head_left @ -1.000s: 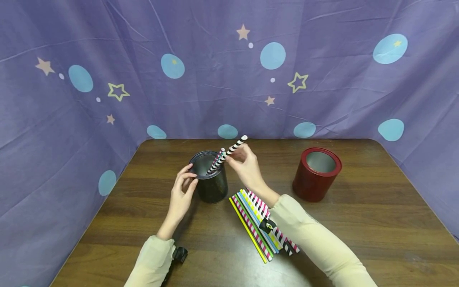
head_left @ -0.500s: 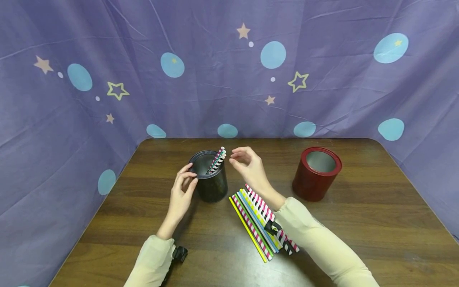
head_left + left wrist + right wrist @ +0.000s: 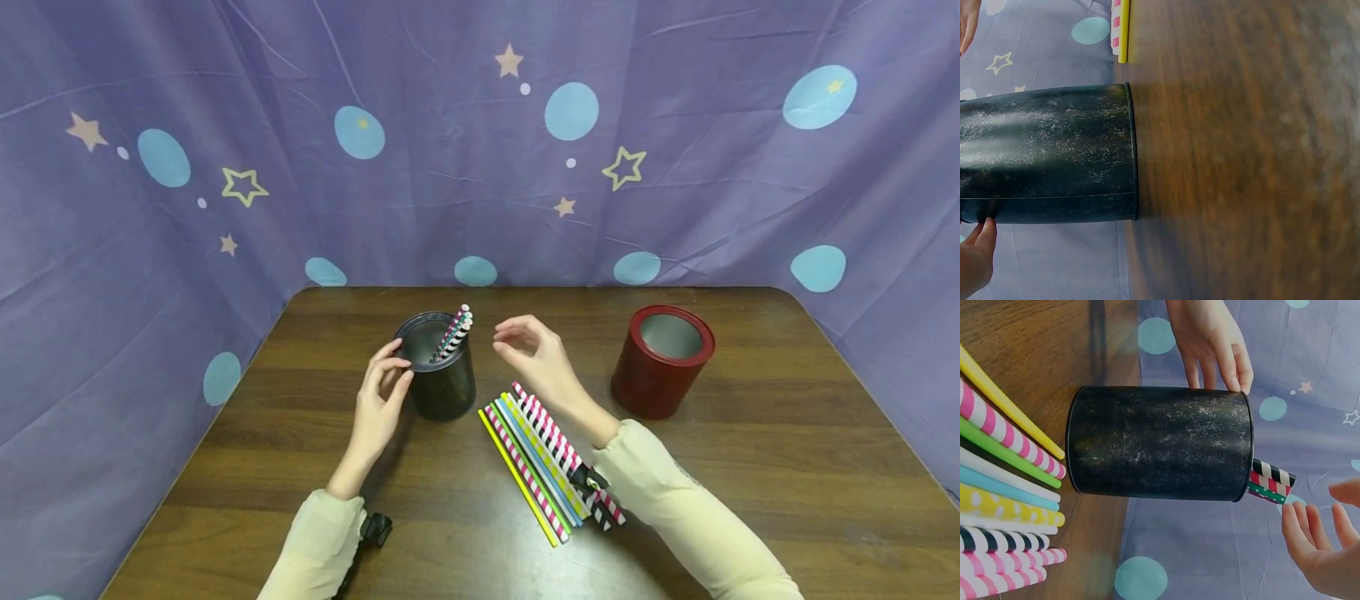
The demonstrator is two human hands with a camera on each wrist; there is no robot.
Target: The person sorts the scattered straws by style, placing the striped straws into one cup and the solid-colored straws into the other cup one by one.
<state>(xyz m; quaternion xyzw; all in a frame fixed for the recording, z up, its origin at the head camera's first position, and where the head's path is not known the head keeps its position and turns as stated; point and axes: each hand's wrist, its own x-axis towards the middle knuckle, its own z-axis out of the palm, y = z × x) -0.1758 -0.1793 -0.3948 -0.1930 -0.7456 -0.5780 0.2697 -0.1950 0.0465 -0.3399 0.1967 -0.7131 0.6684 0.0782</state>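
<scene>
A black metal can (image 3: 444, 392) stands upright on the table with several patterned paper straws (image 3: 456, 333) leaning against its right inner rim. My left hand (image 3: 381, 408) rests its fingertips and thumb on the can's left side, right at the rim. In the right wrist view that left hand (image 3: 1213, 347) has its fingers lying against the can's side. My right hand (image 3: 543, 362) hovers to the right of the can with loosely bent fingers and nothing between them. Below it lies a row of loose paper straws (image 3: 525, 471), striped, dotted and plain, partly covered by the right wrist's camera.
A red metal can (image 3: 660, 367) stands upright on the right of the wooden table (image 3: 810, 500), its visible inside bare. A purple curtain (image 3: 465, 167) with stars and blue ovals hangs right behind the table's back edge.
My right hand lowered a black-and-white straw into the black can and let go of it. It then drew back to the right. My left hand stayed at the rim.
</scene>
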